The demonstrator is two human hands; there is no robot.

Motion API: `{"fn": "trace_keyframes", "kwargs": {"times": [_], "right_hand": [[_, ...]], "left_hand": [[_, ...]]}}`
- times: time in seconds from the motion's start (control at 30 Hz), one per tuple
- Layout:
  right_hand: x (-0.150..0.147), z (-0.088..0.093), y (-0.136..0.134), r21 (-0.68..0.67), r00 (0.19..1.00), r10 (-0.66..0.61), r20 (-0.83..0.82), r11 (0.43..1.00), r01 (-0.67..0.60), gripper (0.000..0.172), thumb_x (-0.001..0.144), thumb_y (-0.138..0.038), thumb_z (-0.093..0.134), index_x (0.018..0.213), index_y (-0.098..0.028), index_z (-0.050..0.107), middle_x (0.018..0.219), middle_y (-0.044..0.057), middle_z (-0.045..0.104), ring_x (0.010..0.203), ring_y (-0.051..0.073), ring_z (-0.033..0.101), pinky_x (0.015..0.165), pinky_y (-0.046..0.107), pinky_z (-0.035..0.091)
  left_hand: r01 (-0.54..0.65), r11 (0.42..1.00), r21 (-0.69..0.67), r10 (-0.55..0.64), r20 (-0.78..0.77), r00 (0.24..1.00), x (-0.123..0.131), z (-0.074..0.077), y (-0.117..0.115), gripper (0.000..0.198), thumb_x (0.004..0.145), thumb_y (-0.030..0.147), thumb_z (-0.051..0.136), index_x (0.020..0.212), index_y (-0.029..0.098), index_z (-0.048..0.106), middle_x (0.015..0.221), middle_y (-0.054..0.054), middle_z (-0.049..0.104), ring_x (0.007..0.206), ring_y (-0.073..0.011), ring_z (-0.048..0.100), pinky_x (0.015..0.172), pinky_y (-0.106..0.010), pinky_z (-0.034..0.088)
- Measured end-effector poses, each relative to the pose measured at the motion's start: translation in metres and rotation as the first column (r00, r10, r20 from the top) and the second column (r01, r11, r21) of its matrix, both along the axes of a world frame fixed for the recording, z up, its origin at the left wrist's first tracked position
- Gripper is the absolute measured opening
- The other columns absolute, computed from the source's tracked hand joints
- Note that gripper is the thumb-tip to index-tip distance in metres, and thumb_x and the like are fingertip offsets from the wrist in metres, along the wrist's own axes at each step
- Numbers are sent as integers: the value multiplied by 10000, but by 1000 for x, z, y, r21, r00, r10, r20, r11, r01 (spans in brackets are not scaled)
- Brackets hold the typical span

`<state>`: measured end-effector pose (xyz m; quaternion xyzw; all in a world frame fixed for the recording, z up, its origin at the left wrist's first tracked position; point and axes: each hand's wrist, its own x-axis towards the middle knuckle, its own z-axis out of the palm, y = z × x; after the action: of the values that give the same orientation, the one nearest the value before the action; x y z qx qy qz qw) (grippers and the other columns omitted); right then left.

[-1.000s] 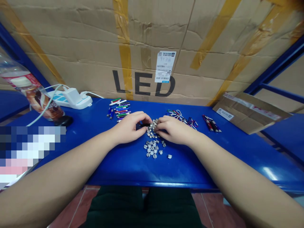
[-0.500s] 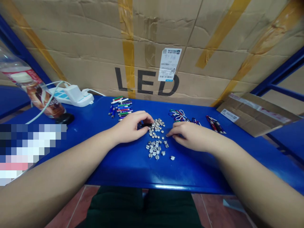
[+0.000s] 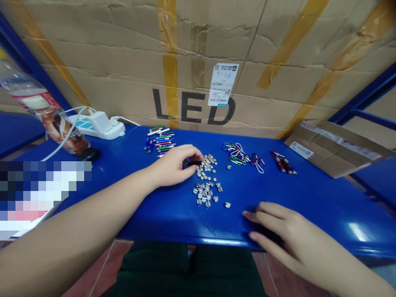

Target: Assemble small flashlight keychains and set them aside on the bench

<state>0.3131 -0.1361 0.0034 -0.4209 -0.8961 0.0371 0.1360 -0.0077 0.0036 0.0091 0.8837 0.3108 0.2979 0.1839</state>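
My left hand (image 3: 175, 165) rests on the blue table (image 3: 173, 214), its fingers pinched on a small black tube (image 3: 193, 163) at the left edge of a pile of small silver caps (image 3: 206, 177). Near the table's front edge lies my right hand (image 3: 278, 229), fingers spread flat and holding nothing, below and to the right of the caps.
Coloured small tubes (image 3: 159, 140) lie behind my left hand. Carabiner clips (image 3: 243, 156) and dark red tubes (image 3: 283, 163) lie to the right. A bottle (image 3: 52, 119) and a white power strip (image 3: 99, 123) stand at the left. A large "LED" carton (image 3: 198, 62) walls the back; flat cardboard (image 3: 337, 148) sits right.
My right hand has left the silver caps and drawn back toward me to the table's front edge, opening flat. My left hand has stayed on the black tube.
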Motion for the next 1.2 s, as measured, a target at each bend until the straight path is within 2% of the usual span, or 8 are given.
{"fn": "trace_keyframes", "kwargs": {"times": [0.07, 0.17, 0.3, 0.47, 0.63, 0.8, 1.0, 1.2], "right_hand": [[3, -5, -12, 9, 998, 4, -63, 1000, -3, 331, 962, -455, 652, 1241, -296, 732, 1049, 125, 756, 919, 290, 749, 728, 404, 652], [5, -9, -19, -16, 988, 29, -149, 999, -32, 226, 940, -375, 696, 1158, -322, 726, 923, 96, 721, 823, 263, 717, 650, 369, 622], [7, -11, -19, -59, 974, 95, -204, 992, -109, 74, 952, -256, 668, 990, -310, 702, 801, 55, 663, 725, 229, 659, 712, 391, 585], [8, -8, -22, -119, 971, 134, -198, 980, -160, 137, 980, -178, 591, 919, -290, 640, 751, 22, 633, 668, 198, 619, 784, 412, 562], [9, -4, -16, -174, 958, 68, -279, 977, -120, 131, 978, -168, 576, 915, -279, 605, 801, 35, 681, 712, 191, 656, 653, 329, 560], [-5, 12, 17, -141, 923, 46, -383, 984, -108, 105, 987, -189, 612, 958, -261, 684, 897, 56, 734, 795, 184, 712, 705, 295, 576], [-51, 40, 80, 57, 919, 188, -346, 982, -179, 121, 981, -213, 623, 918, -225, 726, 882, 60, 765, 822, 199, 717, 795, 332, 575], [-81, 44, 119, 148, 906, 311, -288, 949, -279, 103, 955, -183, 656, 917, -179, 752, 853, 60, 759, 783, 181, 702, 749, 305, 543]], "left_hand": [[2, 1000, 1, -2, -1, 1000, 0, 0, 0, 188, 870, 157, 625, 1047, 199, 672, 1037, -49, 708, 971, -210, 665, 921, -382, 560], [6, 1000, -3, -6, -5, 1000, 0, -1, 1, 194, 866, 159, 629, 1051, 202, 671, 1043, -50, 710, 969, -212, 669, 917, -388, 562], [4, 1000, -2, -4, -7, 1000, 0, -2, 2, 191, 870, 169, 634, 1054, 203, 672, 1043, -51, 712, 973, -213, 670, 915, -390, 565], [-10, 999, -42, 11, 25, 1000, -1, 0, 1, 184, 881, 184, 641, 1061, 197, 676, 1053, -51, 715, 975, -207, 673, 900, -378, 572], [19, 998, -63, -17, 41, 999, -2, -1, 2, 190, 888, 174, 645, 1074, 200, 676, 1094, -52, 719, 1006, -206, 682, 926, -394, 574], [67, 994, -88, -61, 67, 996, -2, -3, 1, 190, 897, 173, 651, 1082, 204, 680, 1120, -57, 722, 1022, -202, 691, 921, -382, 581], [115, 987, -109, -107, 82, 991, 0, -4, -1, 205, 887, 166, 672, 1089, 196, 691, 1086, -57, 731, 1006, -203, 700, 866, -346, 587], [120, 984, -133, -105, 118, 988, -1, -2, -1, 210, 917, 207, 667, 1121, 169, 697, 1090, -68, 747, 946, -182, 713, 881, -334, 589]]}}
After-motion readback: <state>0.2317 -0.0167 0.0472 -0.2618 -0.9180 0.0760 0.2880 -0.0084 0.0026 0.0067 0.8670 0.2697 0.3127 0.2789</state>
